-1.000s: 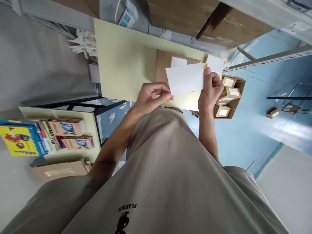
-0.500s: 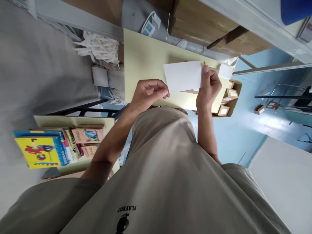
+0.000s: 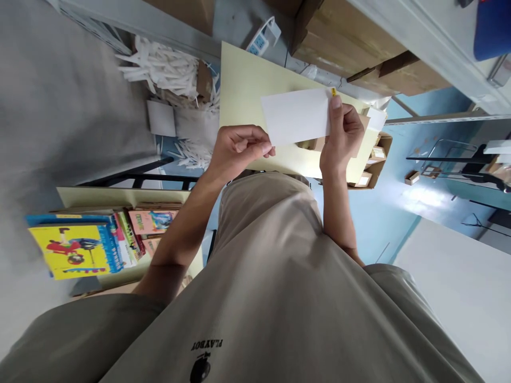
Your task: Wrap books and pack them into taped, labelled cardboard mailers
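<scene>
We hold the white sheet [image 3: 297,115] up in front of us above the pale yellow table [image 3: 247,90], our right hand [image 3: 339,141] pinching its right edge between thumb and fingers, while our left hand [image 3: 235,151] has its fingertips pressed together at the sheet's lower left corner (whether they actually grip the paper there we cannot tell). To handle it well, we judge it best to keep the right-hand pinch firm and the sheet flat and taut. The open cardboard box [image 3: 377,159] of small packets sits just beside the table's far edge.
</scene>
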Tool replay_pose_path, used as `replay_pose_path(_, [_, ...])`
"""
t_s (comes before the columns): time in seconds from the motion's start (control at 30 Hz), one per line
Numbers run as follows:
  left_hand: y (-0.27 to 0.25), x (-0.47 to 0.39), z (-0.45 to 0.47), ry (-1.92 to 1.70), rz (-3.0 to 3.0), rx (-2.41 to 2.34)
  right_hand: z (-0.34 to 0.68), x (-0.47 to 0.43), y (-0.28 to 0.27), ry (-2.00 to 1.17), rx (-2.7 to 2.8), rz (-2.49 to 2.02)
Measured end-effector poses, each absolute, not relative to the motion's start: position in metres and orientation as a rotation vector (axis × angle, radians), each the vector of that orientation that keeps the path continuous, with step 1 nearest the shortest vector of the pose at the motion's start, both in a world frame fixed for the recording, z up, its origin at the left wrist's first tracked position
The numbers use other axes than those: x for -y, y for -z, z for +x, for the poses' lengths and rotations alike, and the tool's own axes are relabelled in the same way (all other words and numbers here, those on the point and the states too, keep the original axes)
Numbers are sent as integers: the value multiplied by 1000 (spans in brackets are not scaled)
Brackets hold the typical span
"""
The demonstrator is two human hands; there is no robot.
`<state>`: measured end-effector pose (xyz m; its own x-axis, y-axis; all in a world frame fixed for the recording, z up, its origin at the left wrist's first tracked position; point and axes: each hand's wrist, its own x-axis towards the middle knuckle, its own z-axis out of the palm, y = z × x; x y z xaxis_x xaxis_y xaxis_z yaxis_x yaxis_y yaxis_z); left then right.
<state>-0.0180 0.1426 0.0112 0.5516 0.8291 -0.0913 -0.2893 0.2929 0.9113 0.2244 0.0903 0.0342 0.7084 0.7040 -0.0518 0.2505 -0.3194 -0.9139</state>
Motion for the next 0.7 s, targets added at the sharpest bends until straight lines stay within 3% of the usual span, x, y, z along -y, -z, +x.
replay_pose_path(0.7, [-12,-145,-36,-824,970,-637,210,-94,-32,-535,788,-1878])
